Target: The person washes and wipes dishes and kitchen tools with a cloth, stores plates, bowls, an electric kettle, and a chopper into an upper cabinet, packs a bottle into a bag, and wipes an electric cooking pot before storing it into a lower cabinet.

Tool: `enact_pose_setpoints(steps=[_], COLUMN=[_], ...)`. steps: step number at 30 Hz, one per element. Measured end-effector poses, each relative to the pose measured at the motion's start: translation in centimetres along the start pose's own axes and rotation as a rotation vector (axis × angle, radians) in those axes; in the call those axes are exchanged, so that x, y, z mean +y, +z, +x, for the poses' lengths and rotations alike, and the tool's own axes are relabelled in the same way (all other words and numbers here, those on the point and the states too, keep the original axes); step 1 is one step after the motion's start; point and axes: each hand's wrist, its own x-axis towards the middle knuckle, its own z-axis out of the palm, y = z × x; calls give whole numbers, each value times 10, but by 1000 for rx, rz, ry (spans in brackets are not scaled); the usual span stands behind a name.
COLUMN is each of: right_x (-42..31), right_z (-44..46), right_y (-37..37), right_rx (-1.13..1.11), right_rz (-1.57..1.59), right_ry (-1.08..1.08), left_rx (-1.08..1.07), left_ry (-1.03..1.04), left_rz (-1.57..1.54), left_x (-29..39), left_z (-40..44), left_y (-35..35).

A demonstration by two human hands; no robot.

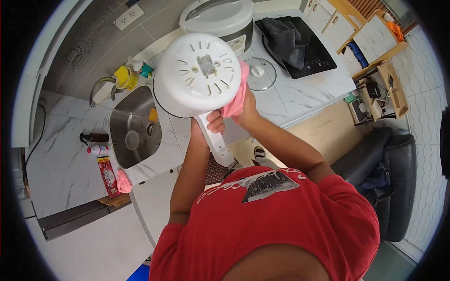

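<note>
A white electric cooking pot (173, 79) is held up in front of me, its vented underside with a worn label facing the camera. My left hand (208, 129) is wrapped round the top of its long white handle (217, 145). On the other side my right hand (246, 110) presses a pink cloth (238, 96) against the pot's side; the pot and cloth partly hide its fingers. Just beyond that hand, a glass lid (267, 77) with a white knob lies on the marble-patterned counter (300, 93).
A steel sink (117, 136) is at the left, with a faucet (96, 86) and yellow container (126, 83) behind. A rice cooker (220, 18) and an induction cooktop (309, 61) bearing a dark cloth (283, 40) stand at the back. Left lies a red Downy packet (108, 178).
</note>
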Motion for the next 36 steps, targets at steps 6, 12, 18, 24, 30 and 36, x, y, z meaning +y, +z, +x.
enact_pose_setpoints(steps=[6,12,18,24,30,36], right_x=[-49,-78,-111,6,-13,-21], right_z=[-30,17,84,63,97,111], right_y=[37,81,35,-56,-99,-177], right_rx=[-366,-468,-562,-371,-197,-133], right_rz=[-895,-1789,-1311,-938,-2254,-2024], right_ry=[-759,-1009,-55,369,-56,42], left_rx=[101,554,891,901,998,914], left_ry=[101,225,246,370,594,388], left_rz=[31,577,931,1052,1059,1468], left_x=[0,-18,-12,13,8,-27], left_z=[23,5,-43,-126,-125,-73], left_y=[-4,-13,13,30,48,60])
